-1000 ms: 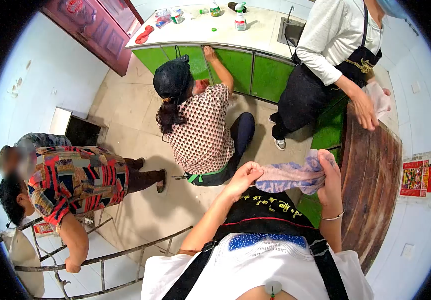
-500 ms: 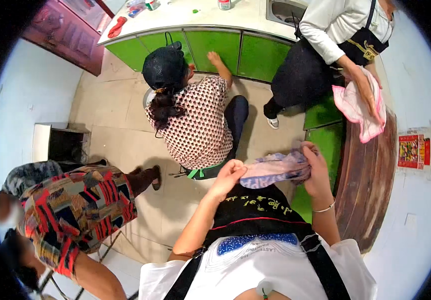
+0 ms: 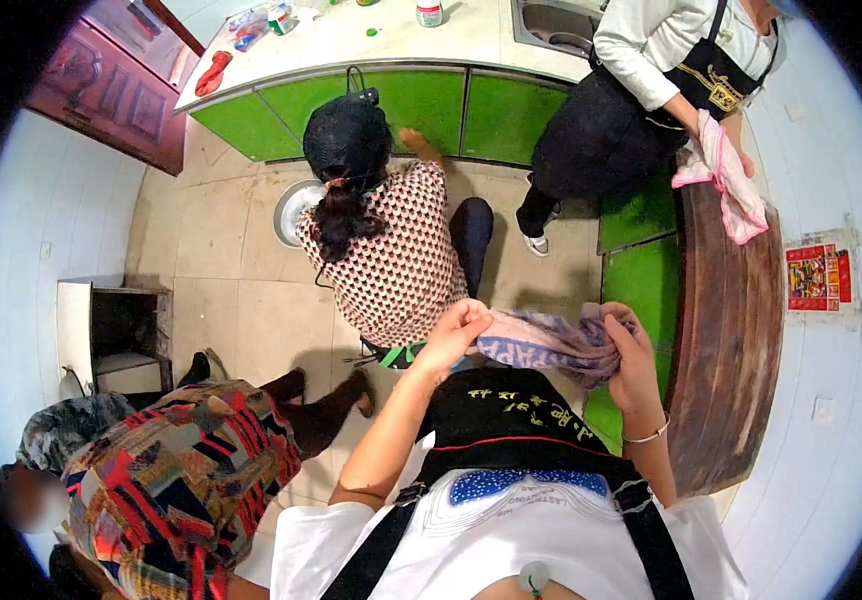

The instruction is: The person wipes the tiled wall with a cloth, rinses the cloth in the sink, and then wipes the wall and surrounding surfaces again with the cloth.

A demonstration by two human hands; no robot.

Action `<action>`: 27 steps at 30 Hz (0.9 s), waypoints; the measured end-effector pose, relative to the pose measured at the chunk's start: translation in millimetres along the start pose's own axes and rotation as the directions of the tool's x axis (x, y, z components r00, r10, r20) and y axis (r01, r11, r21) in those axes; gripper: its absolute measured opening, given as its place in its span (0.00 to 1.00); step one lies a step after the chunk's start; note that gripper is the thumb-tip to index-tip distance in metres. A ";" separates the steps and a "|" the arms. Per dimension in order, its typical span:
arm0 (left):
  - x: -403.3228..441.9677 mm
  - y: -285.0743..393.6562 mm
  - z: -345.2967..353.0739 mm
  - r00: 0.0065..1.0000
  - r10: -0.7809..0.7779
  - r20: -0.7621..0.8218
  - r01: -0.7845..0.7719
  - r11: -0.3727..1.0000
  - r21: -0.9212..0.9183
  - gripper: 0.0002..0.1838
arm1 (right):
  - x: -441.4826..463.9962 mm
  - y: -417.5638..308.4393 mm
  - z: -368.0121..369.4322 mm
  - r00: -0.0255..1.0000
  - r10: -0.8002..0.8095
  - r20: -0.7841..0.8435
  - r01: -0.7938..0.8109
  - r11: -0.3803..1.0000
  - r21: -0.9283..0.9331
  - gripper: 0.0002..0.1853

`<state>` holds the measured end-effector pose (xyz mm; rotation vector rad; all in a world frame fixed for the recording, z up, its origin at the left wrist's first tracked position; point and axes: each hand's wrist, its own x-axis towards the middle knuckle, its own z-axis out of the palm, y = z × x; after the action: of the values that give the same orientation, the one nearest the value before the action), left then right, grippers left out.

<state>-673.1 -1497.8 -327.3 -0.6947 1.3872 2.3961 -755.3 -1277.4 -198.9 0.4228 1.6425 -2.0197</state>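
Note:
A pink and purple patterned cloth [image 3: 541, 343] with printed lettering is stretched between my hands at waist height. My left hand [image 3: 458, 334] pinches its pale left end between thumb and fingers. Bunched folds at the other end are gripped in my right hand [image 3: 633, 362], which has a bracelet at its wrist. Below the cloth is the black apron [image 3: 511, 415] with yellow writing that I wear.
Ahead, a person in a patterned shirt [image 3: 391, 265] squats by green cabinets [image 3: 511, 118], a metal basin [image 3: 289, 222] beside them. A co-worker [image 3: 616, 140] at right holds a pink-edged cloth [image 3: 726, 185] near a brown wooden board [image 3: 721, 400]. At left, another person [image 3: 181, 450] bends over.
The cloth in my hands has twisted, showing its lettering. The co-worker's pink-edged cloth now hangs more gathered. The squatting person's reaching hand has shifted left, and the basin shows more.

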 end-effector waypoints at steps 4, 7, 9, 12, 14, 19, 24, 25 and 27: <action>4.1 -11.3 10.6 1.000 -0.027 -0.003 0.027 0.999 -0.019 0.04 | -3.2 -6.6 -6.8 1.000 -0.017 -0.004 0.017 0.999 0.044 0.07; 12.9 -6.6 15.1 1.000 -0.005 0.010 0.003 0.990 0.138 0.06 | 5.1 -13.9 -7.8 0.998 -0.041 -0.041 0.040 0.999 -0.020 0.10; 18.2 -28.6 6.9 1.000 0.001 0.012 -0.003 0.991 0.137 0.08 | 5.4 -1.7 -16.4 0.997 -0.008 -0.074 0.001 0.995 -0.097 0.09; 29.9 -24.4 5.5 0.991 -0.130 0.037 0.126 0.987 0.098 0.06 | 18.0 4.0 -24.4 0.994 -0.102 -0.031 0.100 0.994 -0.038 0.06; 25.6 -4.6 23.6 0.991 -0.133 0.006 0.132 0.987 0.089 0.04 | 3.1 -19.9 -19.2 0.996 -0.080 -0.042 0.081 0.996 0.031 0.06; 25.5 -7.1 21.8 0.995 -0.062 0.072 0.058 0.997 0.057 0.03 | 3.0 2.0 -34.9 0.989 -0.140 -0.043 0.140 0.990 -0.002 0.07; 16.2 -9.0 27.4 0.998 -0.063 0.010 0.062 0.997 0.037 0.02 | 0.8 6.1 -37.1 0.993 -0.115 -0.005 0.115 0.993 0.004 0.05; 16.0 -12.0 25.3 0.998 -0.061 -0.005 0.061 0.998 0.025 0.02 | 2.5 8.0 -38.4 0.994 -0.111 0.017 0.111 0.994 -0.002 0.06; 15.8 -24.7 14.8 0.998 -0.059 0.012 0.059 0.997 0.043 0.03 | 9.7 15.5 -39.1 0.995 -0.092 0.042 0.092 0.996 -0.003 0.06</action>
<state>-678.7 -1472.7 -347.6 -0.6977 1.3885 2.3147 -757.4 -1243.4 -225.5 0.3056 1.6694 -2.0760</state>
